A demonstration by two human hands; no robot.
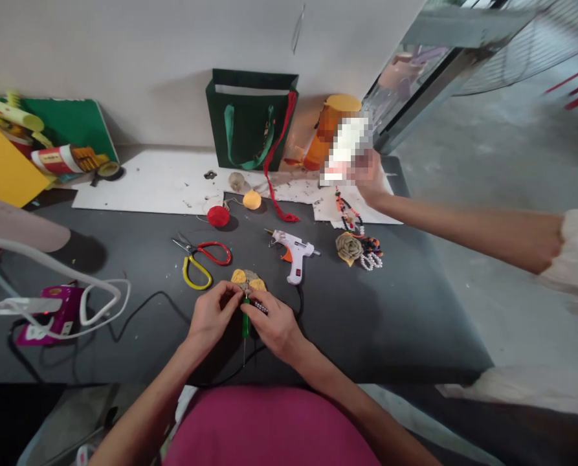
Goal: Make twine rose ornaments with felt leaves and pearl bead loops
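Note:
My left hand (pixel 214 312) and my right hand (pixel 275 321) are close together near the table's front edge, fingers bent inward. Just beyond the fingertips lies a beige piece with yellow round parts (pixel 239 276). Between the hands shows a green-handled tool (pixel 245 321) with a thin metal shaft pointing down. What each fingertip pinches is too small to make out. Dark beads (pixel 260 307) lie by the right fingers. Scissors (pixel 206 256) with red and yellow handles rest to the upper left, and a white glue gun (pixel 295 255) is at the upper right.
Another person's arm (pixel 473 234) reaches in from the right, its hand blurred. A dark green bag (pixel 252 120) stands behind. Red yarn (pixel 218 216), a beaded flower (pixel 349 246) and a purple power strip (pixel 60 314) are on the table (pixel 415 317). Dark cables cross it.

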